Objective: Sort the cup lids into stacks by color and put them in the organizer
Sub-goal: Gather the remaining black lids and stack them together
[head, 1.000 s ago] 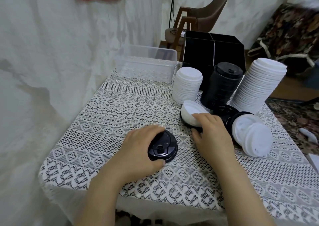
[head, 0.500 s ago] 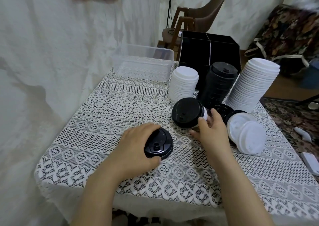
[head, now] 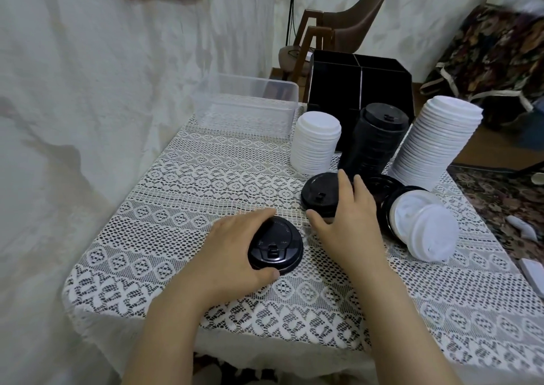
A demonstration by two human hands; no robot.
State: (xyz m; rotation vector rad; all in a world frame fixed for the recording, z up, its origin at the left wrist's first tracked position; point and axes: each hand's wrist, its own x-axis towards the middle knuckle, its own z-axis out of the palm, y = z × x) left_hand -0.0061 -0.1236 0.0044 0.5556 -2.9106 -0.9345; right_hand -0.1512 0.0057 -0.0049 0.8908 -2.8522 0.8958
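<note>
My left hand [head: 232, 248] grips a small stack of black lids [head: 275, 246] lying flat on the lace tablecloth [head: 176, 196]. My right hand [head: 346, 220] holds another black lid [head: 319, 195] by its near edge, top side up. Behind stand a short white lid stack [head: 316, 142], a tall black lid stack [head: 375, 137] and a leaning tall white lid stack [head: 435, 143]. To the right lie loose white lids [head: 426, 228] on loose black lids [head: 382, 184]. The black organizer [head: 359, 81] stands at the back.
A clear plastic bin [head: 247, 108] sits at the table's back left. The wall runs along the left edge. A brown chair [head: 344, 22] stands behind the organizer. A patterned rug [head: 506, 208] lies beside the table on the right.
My right hand turned the lid over, from white underside up to black top up, and lowered it flat onto the table. My left hand kept hold of its black lids.
</note>
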